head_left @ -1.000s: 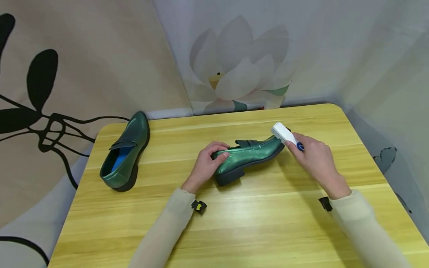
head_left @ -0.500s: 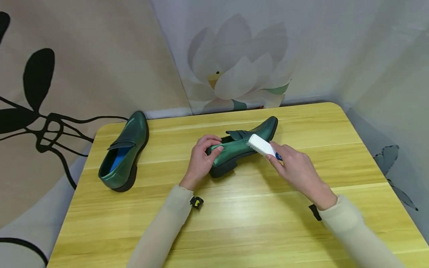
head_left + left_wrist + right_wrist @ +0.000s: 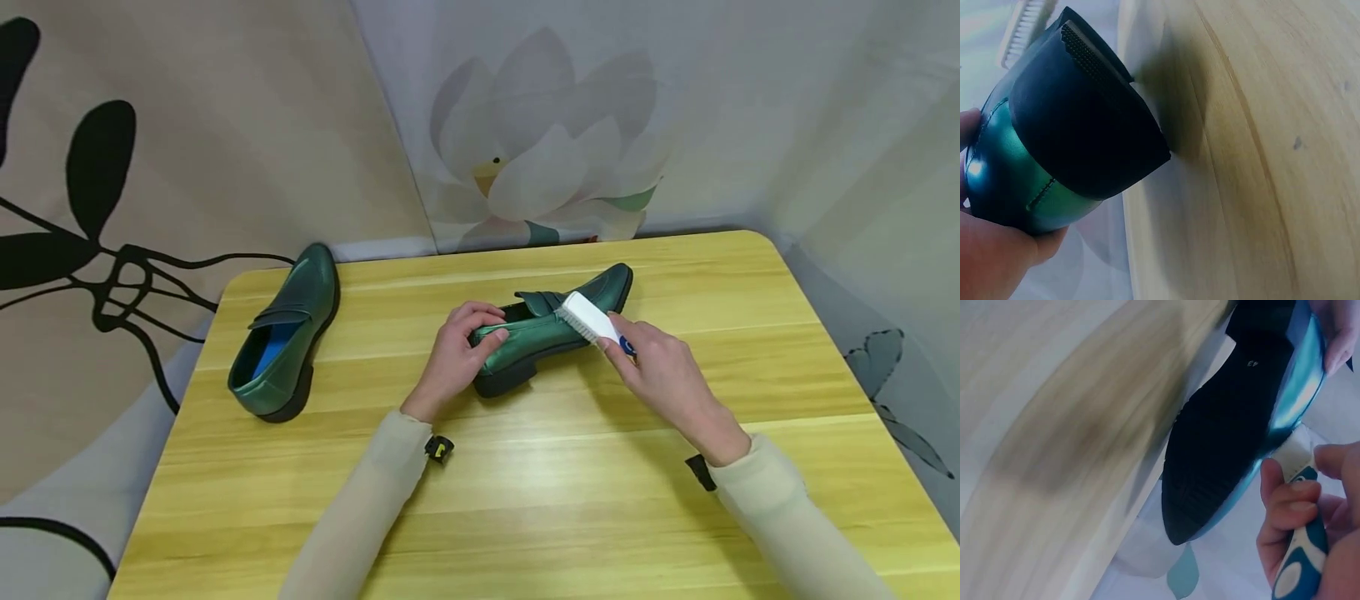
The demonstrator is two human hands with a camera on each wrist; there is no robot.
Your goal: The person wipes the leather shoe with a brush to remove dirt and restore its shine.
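Observation:
My left hand (image 3: 453, 354) grips a shiny green loafer (image 3: 540, 335) at its heel end, thumb on the near side and fingers over the opening. The loafer's toe points right and away, and its black heel block (image 3: 1085, 119) faces the left wrist view. In my right hand (image 3: 663, 375) is a white brush (image 3: 588, 318) with a blue-and-white handle (image 3: 1300, 569), fingers curled round it. The bristles lie against the loafer's near side, by the strap. Seen from the right wrist, the dark sole (image 3: 1229, 425) is turned toward the camera, tilted off the table.
A matching green loafer (image 3: 288, 333) with a blue insole stands at the table's left, toe pointing away. The wooden table (image 3: 525, 517) has its back edge near a curtain with a printed flower (image 3: 540, 167).
The brush has moved left from the loafer's toe to its side near the strap. The shoe shifted slightly left and its toe came into view. In the last half second little has moved.

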